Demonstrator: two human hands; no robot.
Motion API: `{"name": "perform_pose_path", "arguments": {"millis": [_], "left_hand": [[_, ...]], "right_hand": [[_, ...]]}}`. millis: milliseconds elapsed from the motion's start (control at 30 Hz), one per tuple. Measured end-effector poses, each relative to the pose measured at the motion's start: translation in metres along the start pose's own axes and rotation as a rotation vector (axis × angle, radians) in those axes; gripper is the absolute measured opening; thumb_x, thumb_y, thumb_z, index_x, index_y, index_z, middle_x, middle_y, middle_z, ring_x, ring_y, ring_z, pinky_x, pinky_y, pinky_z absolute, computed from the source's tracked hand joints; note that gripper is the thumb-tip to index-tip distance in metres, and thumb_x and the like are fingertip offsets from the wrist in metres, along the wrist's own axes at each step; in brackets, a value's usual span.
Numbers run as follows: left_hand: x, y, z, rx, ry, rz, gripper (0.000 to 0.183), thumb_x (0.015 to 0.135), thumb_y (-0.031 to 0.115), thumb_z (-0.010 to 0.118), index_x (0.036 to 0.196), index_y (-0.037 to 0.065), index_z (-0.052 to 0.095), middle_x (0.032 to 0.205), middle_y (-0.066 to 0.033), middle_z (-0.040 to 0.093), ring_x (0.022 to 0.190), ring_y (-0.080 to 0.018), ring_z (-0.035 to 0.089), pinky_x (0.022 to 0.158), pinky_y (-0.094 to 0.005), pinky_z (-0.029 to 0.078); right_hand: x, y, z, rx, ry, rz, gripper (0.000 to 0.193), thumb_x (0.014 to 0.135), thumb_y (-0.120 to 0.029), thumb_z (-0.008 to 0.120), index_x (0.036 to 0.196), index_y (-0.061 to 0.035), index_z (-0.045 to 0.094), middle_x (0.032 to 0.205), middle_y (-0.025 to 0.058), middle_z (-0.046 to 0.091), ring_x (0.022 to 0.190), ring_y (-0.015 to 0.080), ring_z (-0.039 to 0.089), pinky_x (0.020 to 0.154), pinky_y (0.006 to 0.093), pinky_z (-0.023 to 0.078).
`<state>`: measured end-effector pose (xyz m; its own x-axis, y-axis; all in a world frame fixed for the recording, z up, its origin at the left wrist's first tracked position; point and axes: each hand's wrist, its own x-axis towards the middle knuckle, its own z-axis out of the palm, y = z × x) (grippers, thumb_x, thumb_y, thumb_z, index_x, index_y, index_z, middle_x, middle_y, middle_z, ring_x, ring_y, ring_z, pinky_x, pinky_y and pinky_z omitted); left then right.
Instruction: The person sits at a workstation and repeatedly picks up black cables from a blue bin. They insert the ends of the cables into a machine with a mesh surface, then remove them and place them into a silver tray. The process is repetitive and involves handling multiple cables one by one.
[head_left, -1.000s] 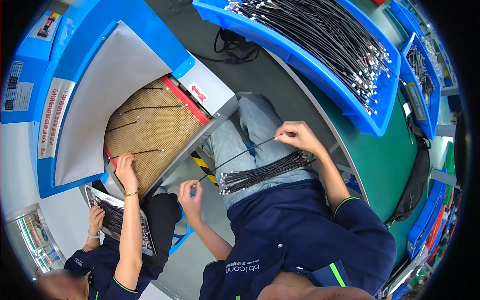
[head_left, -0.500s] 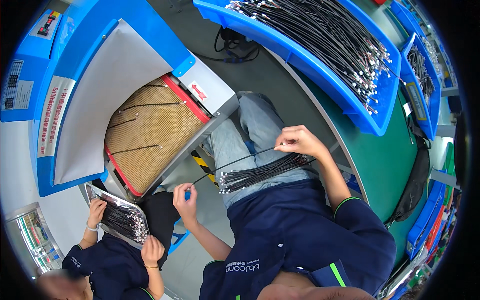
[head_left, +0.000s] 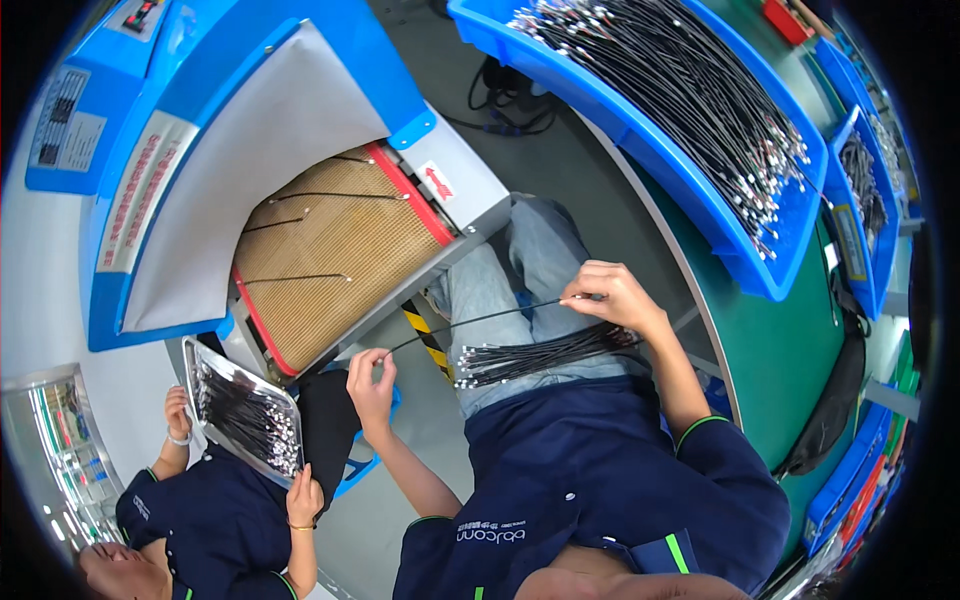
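Note:
A thin black cable is stretched between my two hands above my lap. The fingertips of my left hand pinch its lower-left end. At its upper-right end, my right hand grips it between thumb and fingers. Just below the cable, a bundle of black cables with small white connectors lies across my thighs, its right end near my right wrist.
Ahead on the left, several black cables lie on the brown mesh conveyor belt of a blue-and-white machine. A co-worker at left holds a metal tray of cables. A large blue bin full of cables stands on the green table.
The whole view has shifted, so most surroundings sit farther right. Both my hands still hold the stretched cable. The co-worker's tray appears more upright, and one of that person's hands has moved down its edge.

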<state>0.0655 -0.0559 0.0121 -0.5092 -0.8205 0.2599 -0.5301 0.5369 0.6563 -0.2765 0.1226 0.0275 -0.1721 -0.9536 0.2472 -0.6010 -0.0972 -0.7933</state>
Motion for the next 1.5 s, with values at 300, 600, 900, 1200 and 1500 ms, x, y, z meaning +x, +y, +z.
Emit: {"name": "perform_pose_path", "arguments": {"millis": [300, 600, 900, 1200, 1500], "left_hand": [[0.085, -0.045, -0.034, 0.090, 0.010, 0.008, 0.008, 0.083, 0.005, 0.064, 0.087, -0.001, 0.062, 0.083, -0.0120, 0.060, 0.076, -0.0248, 0.060, 0.070, -0.0335, 0.047], [0.170, -0.101, -0.048, 0.145, -0.031, 0.063, 0.012, 0.084, 0.011, 0.063, 0.091, 0.000, 0.063, 0.094, -0.0129, 0.061, 0.088, -0.0275, 0.059, 0.077, -0.0345, 0.046], [0.198, -0.143, -0.029, 0.170, -0.079, 0.083, 0.017, 0.084, 0.012, 0.064, 0.097, 0.002, 0.063, 0.108, -0.0136, 0.057, 0.104, -0.0309, 0.055, 0.090, -0.0371, 0.044], [0.138, -0.053, -0.021, 0.057, 0.132, 0.056, 0.020, 0.087, 0.006, 0.057, 0.107, 0.003, 0.061, 0.114, -0.0133, 0.057, 0.109, -0.0290, 0.055, 0.095, -0.0363, 0.042], [0.027, 0.022, 0.055, -0.262, -0.205, -0.069, 0.015, 0.086, 0.004, 0.058, 0.100, 0.003, 0.064, 0.101, -0.0116, 0.063, 0.097, -0.0260, 0.060, 0.087, -0.0337, 0.046]], "right_hand": [[0.073, 0.001, 0.056, -0.140, 0.184, -0.074, 0.011, 0.073, -0.011, 0.072, 0.081, -0.0068, 0.066, 0.079, 0.0040, 0.060, 0.074, 0.0219, 0.057, 0.066, 0.0327, 0.048], [0.132, 0.017, 0.111, -0.272, 0.283, -0.134, 0.014, 0.072, -0.015, 0.072, 0.081, -0.0072, 0.066, 0.083, 0.0044, 0.059, 0.088, 0.0230, 0.054, 0.084, 0.0367, 0.042], [0.147, 0.018, 0.123, -0.348, 0.301, -0.171, 0.015, 0.072, -0.014, 0.072, 0.085, -0.0086, 0.067, 0.083, 0.0031, 0.058, 0.090, 0.0225, 0.053, 0.084, 0.0371, 0.041], [0.062, 0.020, 0.074, -0.050, 0.036, 0.091, 0.014, 0.082, -0.016, 0.066, 0.091, -0.0055, 0.067, 0.084, 0.0085, 0.061, 0.084, 0.0275, 0.057, 0.077, 0.0373, 0.046], [-0.033, 0.032, 0.069, -0.139, -0.474, 0.250, 0.021, 0.078, -0.024, 0.069, 0.089, -0.0069, 0.069, 0.092, 0.0103, 0.067, 0.098, 0.0273, 0.058, 0.093, 0.0379, 0.039]]}}
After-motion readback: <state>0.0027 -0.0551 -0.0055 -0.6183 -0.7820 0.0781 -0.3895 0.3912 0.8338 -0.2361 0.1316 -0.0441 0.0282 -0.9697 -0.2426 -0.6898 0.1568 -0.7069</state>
